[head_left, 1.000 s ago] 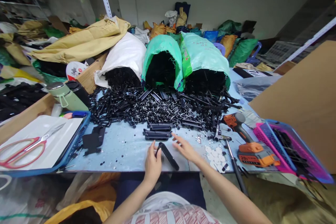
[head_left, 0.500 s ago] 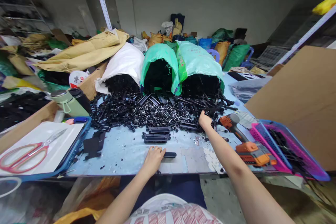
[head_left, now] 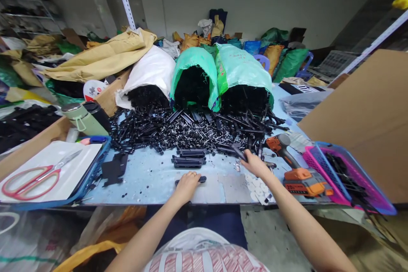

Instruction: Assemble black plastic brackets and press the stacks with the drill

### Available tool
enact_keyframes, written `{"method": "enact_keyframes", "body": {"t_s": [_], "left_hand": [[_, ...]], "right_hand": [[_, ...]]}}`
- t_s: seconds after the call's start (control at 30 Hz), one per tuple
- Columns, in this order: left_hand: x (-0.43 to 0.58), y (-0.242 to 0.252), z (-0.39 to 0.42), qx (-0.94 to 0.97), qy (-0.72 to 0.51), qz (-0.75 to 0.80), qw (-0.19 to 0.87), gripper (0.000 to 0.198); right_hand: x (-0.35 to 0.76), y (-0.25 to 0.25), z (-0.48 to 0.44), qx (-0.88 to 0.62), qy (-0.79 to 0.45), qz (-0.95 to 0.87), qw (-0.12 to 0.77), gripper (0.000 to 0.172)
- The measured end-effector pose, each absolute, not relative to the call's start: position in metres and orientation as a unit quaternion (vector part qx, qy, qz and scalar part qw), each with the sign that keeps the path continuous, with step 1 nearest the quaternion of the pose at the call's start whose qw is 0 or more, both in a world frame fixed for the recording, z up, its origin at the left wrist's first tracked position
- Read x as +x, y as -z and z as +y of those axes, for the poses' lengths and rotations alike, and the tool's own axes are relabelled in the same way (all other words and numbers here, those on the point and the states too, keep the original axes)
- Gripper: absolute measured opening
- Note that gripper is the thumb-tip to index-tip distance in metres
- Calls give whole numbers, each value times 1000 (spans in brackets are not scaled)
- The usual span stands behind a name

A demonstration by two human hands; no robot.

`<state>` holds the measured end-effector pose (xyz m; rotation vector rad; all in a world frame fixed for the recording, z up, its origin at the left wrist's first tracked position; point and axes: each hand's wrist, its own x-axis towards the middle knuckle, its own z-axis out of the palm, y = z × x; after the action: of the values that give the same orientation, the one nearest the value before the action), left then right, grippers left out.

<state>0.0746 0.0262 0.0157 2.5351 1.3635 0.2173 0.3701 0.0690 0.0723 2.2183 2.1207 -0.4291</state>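
My left hand [head_left: 185,185] rests closed over a flat black plastic bar [head_left: 201,179] that lies on the blue table [head_left: 149,178] near its front edge. My right hand [head_left: 255,164] is drawn back from the heap and grips a black plastic strip [head_left: 239,152] that sticks out past its fingers. A big heap of black plastic parts [head_left: 191,129] spills from a white sack [head_left: 149,72] and two green sacks [head_left: 219,72] across the middle of the table. A short stack of black bars [head_left: 188,158] lies just beyond my left hand.
An orange cordless drill [head_left: 298,170] lies right of my right hand, beside a pink and blue basket [head_left: 347,174]. White round pads [head_left: 259,189] sit by my right wrist. At left are a blue tray [head_left: 92,174] with red scissors [head_left: 28,176] and a green bottle [head_left: 83,119]. Brown cardboard [head_left: 366,114] stands at right.
My right hand reached to the heap of black parts, then came back toward me holding a black strip. My left hand stayed on the black bar.
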Motion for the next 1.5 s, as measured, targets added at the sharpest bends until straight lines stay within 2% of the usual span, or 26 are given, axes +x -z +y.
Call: {"method": "enact_keyframes", "body": {"t_s": [0.1,0.17,0.37,0.53,0.73,0.93,1.1,1.2,1.27,1.37,1.5], "left_hand": [[76,-16,30,872,-93,453,161,26],[77,-15,32,875,-87,441,180,30],[78,-15,37,871,-47,437,220,42],[80,-20,37,862,-51,444,239,36],[77,-22,28,853,-123,457,219,66],[76,-20,27,844,-180,467,193,35],[77,-16,22,840,-171,475,197,36],[80,-22,27,859,-143,447,205,47],[85,-33,45,867,-143,444,177,50],[92,-50,96,820,-143,548,86,31],[100,-57,166,776,-142,612,56,24]], "right_hand": [[344,-69,37,517,197,833,14,27],[327,-63,23,447,198,872,31,28],[303,-39,13,445,152,880,71,39],[298,-37,11,448,122,882,85,40],[281,-54,8,473,63,875,85,34],[271,-73,13,473,19,876,88,27],[275,-67,20,464,31,882,78,30],[286,-52,23,457,55,886,62,34],[295,-40,24,456,70,886,43,37],[308,-25,19,465,87,881,4,39],[318,-17,12,482,114,868,-41,37]]}}
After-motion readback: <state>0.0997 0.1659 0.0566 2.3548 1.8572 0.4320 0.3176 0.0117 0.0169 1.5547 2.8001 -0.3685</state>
